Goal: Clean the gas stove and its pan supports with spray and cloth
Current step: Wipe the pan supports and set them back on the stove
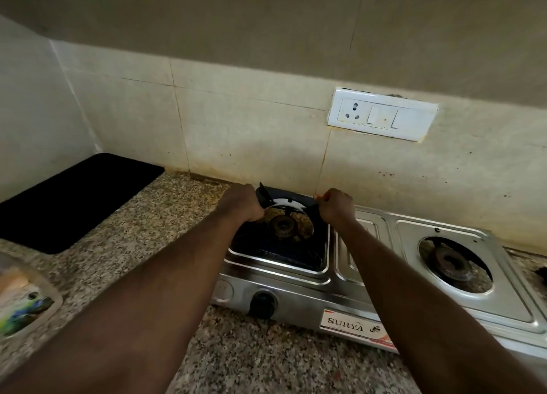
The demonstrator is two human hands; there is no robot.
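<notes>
Both hands, left (pixel 244 202) and right (pixel 337 205), grip opposite edges of the black pan support (pixel 278 245) between them.

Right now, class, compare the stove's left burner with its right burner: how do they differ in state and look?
The left burner has a black pan support over it, tilted up at the back; the right burner has none. The left hand and right hand grip the support at the left burner; nobody touches the right burner. Both sit in round openings of the same steel stove and look grimy.
</notes>
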